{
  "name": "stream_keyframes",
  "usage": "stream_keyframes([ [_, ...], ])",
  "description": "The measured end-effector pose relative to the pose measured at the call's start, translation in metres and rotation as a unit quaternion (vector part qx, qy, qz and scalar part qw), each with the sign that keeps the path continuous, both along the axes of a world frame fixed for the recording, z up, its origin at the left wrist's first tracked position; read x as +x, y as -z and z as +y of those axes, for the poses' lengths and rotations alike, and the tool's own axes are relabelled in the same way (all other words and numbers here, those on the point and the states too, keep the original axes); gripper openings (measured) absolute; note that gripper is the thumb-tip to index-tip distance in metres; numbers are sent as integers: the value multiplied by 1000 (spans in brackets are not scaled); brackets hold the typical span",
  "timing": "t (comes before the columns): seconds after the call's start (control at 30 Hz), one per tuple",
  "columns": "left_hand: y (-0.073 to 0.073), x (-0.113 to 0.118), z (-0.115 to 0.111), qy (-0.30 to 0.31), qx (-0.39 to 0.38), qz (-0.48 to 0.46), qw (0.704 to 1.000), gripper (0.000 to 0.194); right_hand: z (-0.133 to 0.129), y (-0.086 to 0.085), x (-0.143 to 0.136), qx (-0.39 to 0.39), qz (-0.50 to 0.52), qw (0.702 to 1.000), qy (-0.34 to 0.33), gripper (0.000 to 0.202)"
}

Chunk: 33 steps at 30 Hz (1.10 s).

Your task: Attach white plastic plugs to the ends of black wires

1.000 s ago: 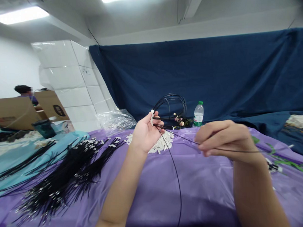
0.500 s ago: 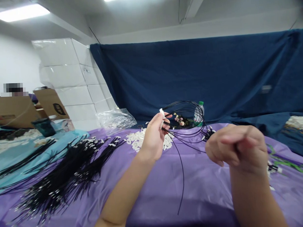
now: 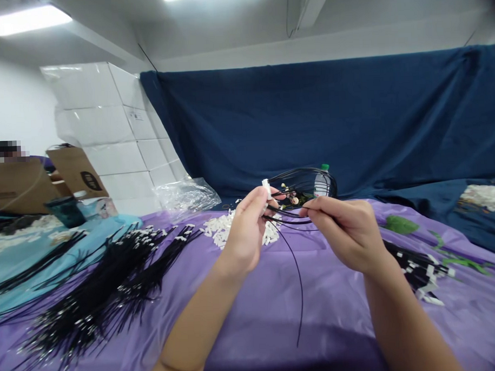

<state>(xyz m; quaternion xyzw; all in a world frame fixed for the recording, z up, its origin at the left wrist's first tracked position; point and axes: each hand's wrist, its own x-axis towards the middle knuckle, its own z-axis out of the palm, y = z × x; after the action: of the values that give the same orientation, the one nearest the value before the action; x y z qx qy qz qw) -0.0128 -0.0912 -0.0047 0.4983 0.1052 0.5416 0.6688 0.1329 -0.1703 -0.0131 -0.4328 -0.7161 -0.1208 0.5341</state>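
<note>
My left hand is closed round a white connector with several thin black wires running out of it to the right in a loop. One loose wire hangs down over the purple cloth. My right hand pinches some of the black wires a little to the right of my left hand, with thumb and forefinger together. Behind my left hand lies a pile of small white connectors, partly hidden by that hand.
Bundles of black wires with white ends lie at left on the purple cloth. More wires lie right. A bottle, flowers, plastic bag and white boxes stand behind. A person's head shows far left.
My right hand has moved left and inward to the wires, turning from a curled pose near the camera to a pinch on them. The whole view has shifted slightly.
</note>
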Motion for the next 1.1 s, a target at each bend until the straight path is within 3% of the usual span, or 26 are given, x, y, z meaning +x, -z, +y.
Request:
stream_keyframes([
  [0.6,2,-3,-1,-24,73,54,996,23,-2,-2,-2,53,-30,997,37,17],
  [0.77,4,-5,3,-38,98,92,990,24,-1,1,-1,99,-86,983,126,18],
  [0.93,5,-3,5,-55,115,111,986,26,5,1,0,165,-186,941,227,17],
  [1.1,4,-1,7,-65,113,105,986,27,12,1,-2,158,-199,934,249,17],
])
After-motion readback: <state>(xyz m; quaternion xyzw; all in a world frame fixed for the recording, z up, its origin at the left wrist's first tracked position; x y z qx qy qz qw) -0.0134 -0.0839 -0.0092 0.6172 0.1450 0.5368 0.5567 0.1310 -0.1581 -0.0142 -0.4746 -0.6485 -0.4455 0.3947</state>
